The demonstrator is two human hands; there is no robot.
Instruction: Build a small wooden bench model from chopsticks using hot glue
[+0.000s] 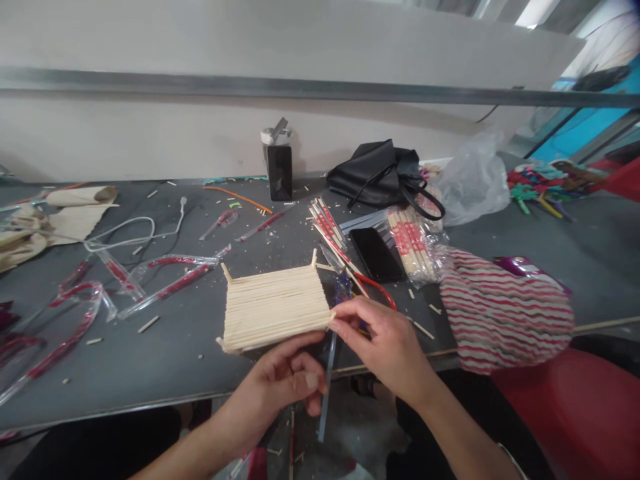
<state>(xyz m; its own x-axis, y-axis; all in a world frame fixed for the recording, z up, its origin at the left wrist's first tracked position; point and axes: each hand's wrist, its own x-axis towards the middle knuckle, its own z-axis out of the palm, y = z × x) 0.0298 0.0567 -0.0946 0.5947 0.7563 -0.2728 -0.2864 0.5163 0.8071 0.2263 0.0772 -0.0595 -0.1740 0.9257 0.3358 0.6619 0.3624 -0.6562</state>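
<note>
While the right hand (387, 340) pinches a short corner peg (332, 316) between thumb and forefinger, the left hand (287, 377) is half curled to its left, forefinger stretched along the near edge of the panel of pale sticks (275, 303); whether it grips anything, I cannot tell. Between the hands, a translucent rod (327, 387) slants down past the near edge of the dark table (175, 367). The panel sits near the middle of that edge, with pegs rising at its two far corners. To the near right, a striped cloth (505, 310) hangs partly over a red seat (575, 400).

Just beyond the right hand are a partly hidden blue tool (343, 287) and a red cord (383, 291), then a black phone (377, 255) beside a clear packet of sticks (411, 243). On the left, red-filled clear wrappers (180, 287) lie scattered, with a white cable (150, 230) farther back. Along the far side stand a dark bottle (280, 170), a black bag (375, 170) and a crumpled clear bag (475, 183), before a pale wall (150, 140).
</note>
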